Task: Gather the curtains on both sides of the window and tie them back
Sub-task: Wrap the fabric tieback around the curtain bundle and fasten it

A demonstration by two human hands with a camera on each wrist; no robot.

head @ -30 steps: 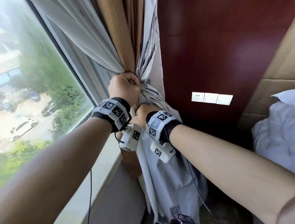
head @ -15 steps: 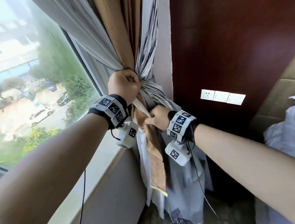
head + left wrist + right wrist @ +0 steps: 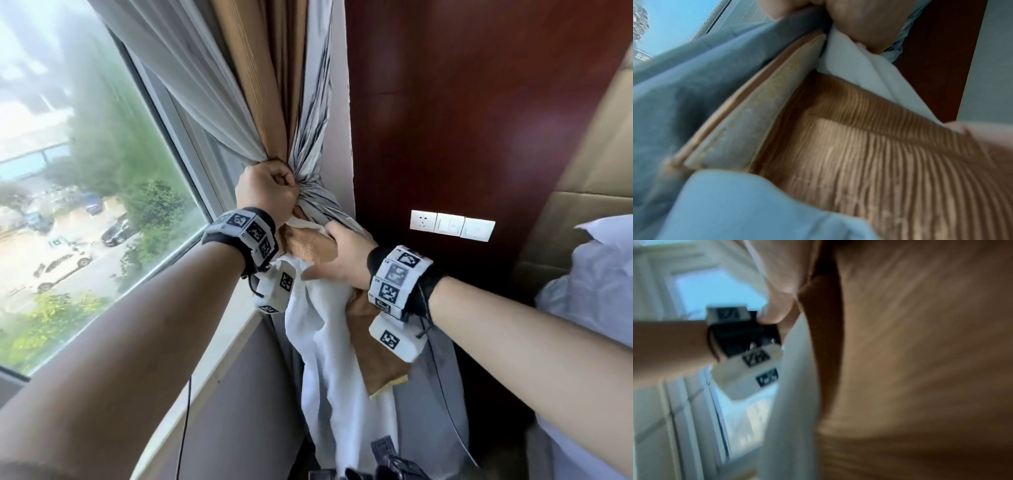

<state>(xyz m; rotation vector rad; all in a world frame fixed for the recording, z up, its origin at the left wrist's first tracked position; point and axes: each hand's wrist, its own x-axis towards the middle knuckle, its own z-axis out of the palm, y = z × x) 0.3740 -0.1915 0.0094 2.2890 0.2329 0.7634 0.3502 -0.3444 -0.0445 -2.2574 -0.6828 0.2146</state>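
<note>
Window fills the frame's left, dark red wall panel its right.
At centre I see my left hand clenched around the gathered curtains, bunching grey and brown folds. Just below it, my right hand grasps the brown tie-back strip, fingers curled over its upper edge, white lining hanging beneath.

Bedroom: bedding, curtained window
</note>
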